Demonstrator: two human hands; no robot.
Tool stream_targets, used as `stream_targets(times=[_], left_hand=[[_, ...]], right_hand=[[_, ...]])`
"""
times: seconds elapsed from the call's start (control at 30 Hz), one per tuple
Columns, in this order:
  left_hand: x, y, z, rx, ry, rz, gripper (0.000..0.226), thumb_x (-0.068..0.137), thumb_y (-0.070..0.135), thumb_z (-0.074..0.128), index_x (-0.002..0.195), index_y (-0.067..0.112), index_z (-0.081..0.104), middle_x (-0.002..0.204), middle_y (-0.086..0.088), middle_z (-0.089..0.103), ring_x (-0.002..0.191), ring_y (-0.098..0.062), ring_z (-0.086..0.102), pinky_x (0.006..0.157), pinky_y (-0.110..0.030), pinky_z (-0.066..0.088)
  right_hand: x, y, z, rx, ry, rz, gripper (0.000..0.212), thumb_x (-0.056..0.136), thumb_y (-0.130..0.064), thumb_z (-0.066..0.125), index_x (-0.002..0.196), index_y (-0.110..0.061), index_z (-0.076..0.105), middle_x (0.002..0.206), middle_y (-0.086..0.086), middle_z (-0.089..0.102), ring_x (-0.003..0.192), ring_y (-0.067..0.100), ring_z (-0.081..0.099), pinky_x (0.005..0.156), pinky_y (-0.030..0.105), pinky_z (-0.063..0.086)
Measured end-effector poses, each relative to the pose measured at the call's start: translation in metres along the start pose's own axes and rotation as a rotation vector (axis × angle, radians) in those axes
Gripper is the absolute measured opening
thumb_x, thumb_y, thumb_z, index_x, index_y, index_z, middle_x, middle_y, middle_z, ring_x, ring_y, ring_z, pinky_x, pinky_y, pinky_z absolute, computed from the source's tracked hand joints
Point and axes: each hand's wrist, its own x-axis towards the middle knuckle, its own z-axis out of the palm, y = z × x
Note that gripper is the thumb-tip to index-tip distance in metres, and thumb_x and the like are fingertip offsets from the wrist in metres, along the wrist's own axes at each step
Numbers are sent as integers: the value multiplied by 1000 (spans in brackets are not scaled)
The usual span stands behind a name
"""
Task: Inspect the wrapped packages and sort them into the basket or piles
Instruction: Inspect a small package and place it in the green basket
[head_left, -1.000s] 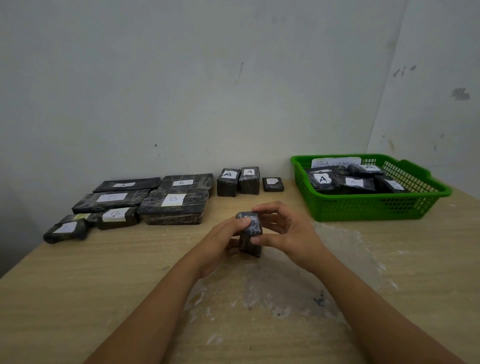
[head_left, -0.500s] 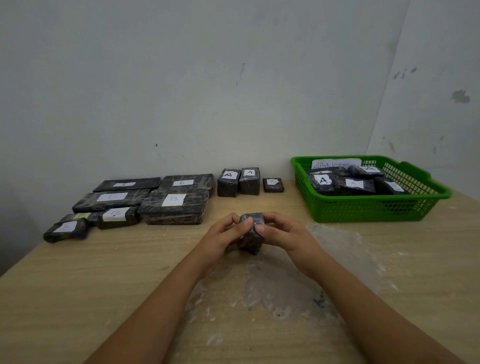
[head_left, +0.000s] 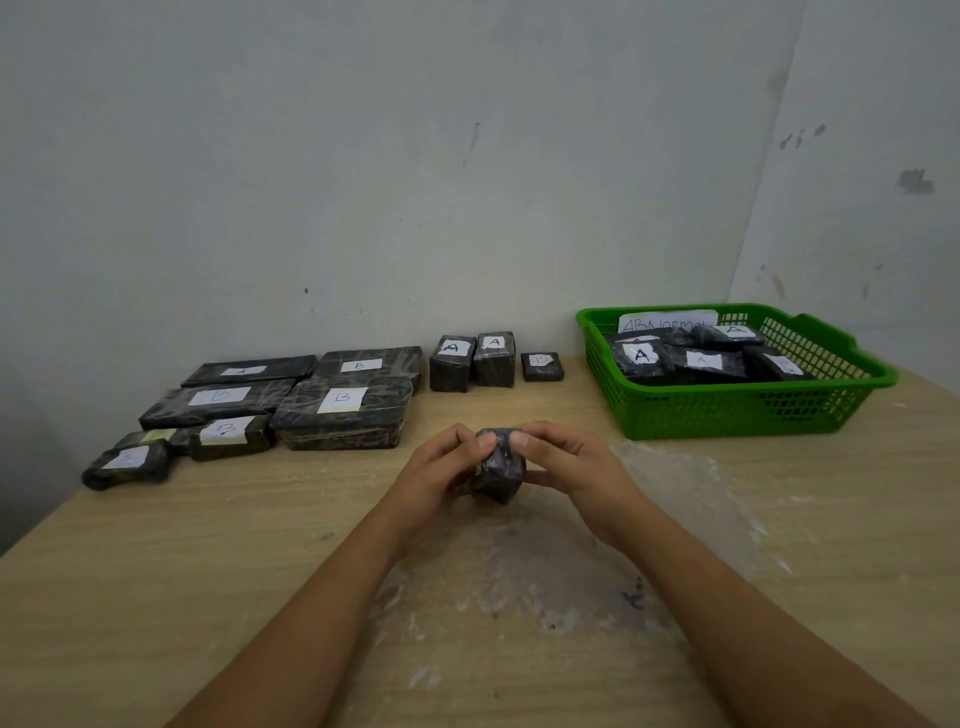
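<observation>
Pale wooden table (head_left: 156, 597), scuffed white at centre, against grey walls. Left of green basket (head_left: 727, 415): three small packages, seven flat ones. Between basket and flat ones, left hand (head_left: 441, 467) and right hand (head_left: 576, 462) gripping small dark package (head_left: 498, 467).

Bench (head_left: 156, 597): light wood-grain top, fills the lower half of the view, far edge against the wall. Worn whitish patch (head_left: 545, 582) in the middle of the bench, flaky, spreading toward the right; small dark mark (head_left: 635, 600) inside it, possibly ink or a chip, too small to tell. Back wall (head_left: 363, 156): pale grey-white, scuffed, with a short dark streak (head_left: 474, 136) high up and a few specks lower down. Side wall (head_left: 883, 234) meets it at a corner on the right and carries dark smudges (head_left: 914, 182) near the right edge.
</observation>
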Motion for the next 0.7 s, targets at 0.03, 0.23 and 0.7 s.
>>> stream_targets(times=[0.03, 0.23, 0.7], left_hand=[[0, -1, 0, 2, -3, 5, 28, 85, 43, 74, 69, 24, 59, 82, 1, 62, 82, -13, 62, 71, -23, 51], [1, -3, -1, -3, -38, 26, 37, 79, 45, 76, 80, 14, 57, 88, -8, 57, 90, -24, 56, 82, -35, 45], [3, -1, 0, 101, 62, 77, 25, 71, 54, 71, 64, 34, 58, 75, 7, 62, 81, -19, 60, 73, -35, 46]], right_hand=[[1, 0, 0, 11, 10, 2, 29, 84, -32, 76, 101, -9, 78, 101, 10, 76, 99, 23, 70, 101, 51, 56], [0, -2, 0, 34, 12, -36, 13, 77, -24, 75, 83, -13, 77, 84, 7, 73, 83, 19, 70, 89, 46, 60], [-5, -3, 0, -78, -69, -42, 27, 89, -27, 77, 111, -12, 74, 105, 3, 76, 104, 18, 70, 96, 32, 56]])
